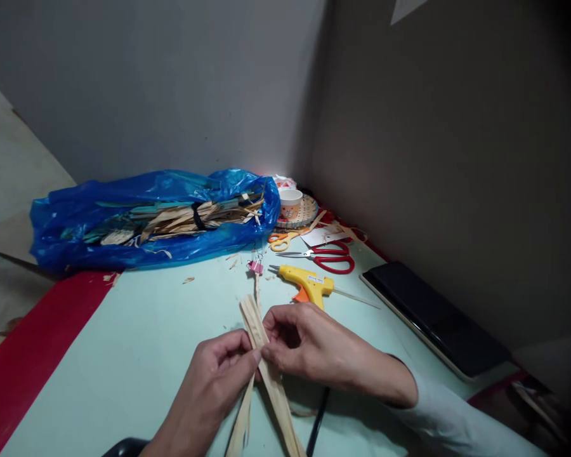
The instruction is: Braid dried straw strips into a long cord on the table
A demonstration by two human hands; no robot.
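Pale dried leaf strips run up between my hands from the table's near edge. My left hand pinches them from the left, thumb on top. From the other side my right hand grips the same strips, thumb and fingertips pressed together close to the left thumb. A second narrow tail of leaf hangs below my left hand. Just beyond the strips' upper end, a pink binder clip holds a thin strand. The yellow glue gun lies past my right hand, its orange trigger partly visible.
A blue plastic bag holding bundled dried leaves spans the back left. Red-handled scissors, orange-handled scissors, a paper cup and a woven tray sit at the back. A dark flat device lies along the right wall.
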